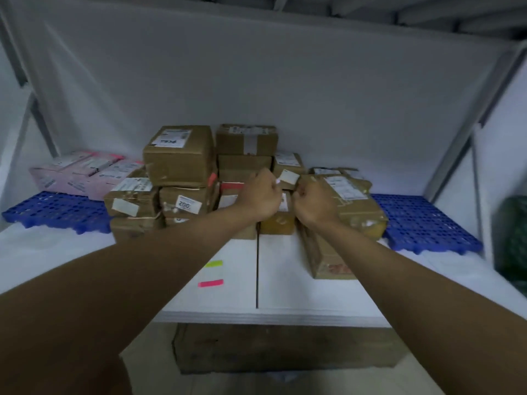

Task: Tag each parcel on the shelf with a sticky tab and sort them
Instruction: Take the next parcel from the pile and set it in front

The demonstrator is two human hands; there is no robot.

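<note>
Parcels in pink wrapping (85, 175) are lying at the far left on a blue grid mat (54, 209), and right of them the brown carton stack (182, 178) is filling the middle of the white shelf (285, 280), several boxes already wearing red or pink tabs. Near the front edge a yellow-green tab strip (213, 264) and a pink tab strip (210, 283) are lying on the shelf. Moving right, the left hand (261, 195) is reaching into the stack with fingers curled, seemingly pinching something small and pale at the fingertips, though blur is making that uncertain. Just beside it the right hand (312, 202) is also curling its fingers against a carton (353, 201); whether it is holding anything I cannot tell. Tagging seems to be underway; next, a tab likely needs pressing flat onto a bare box face.
</note>
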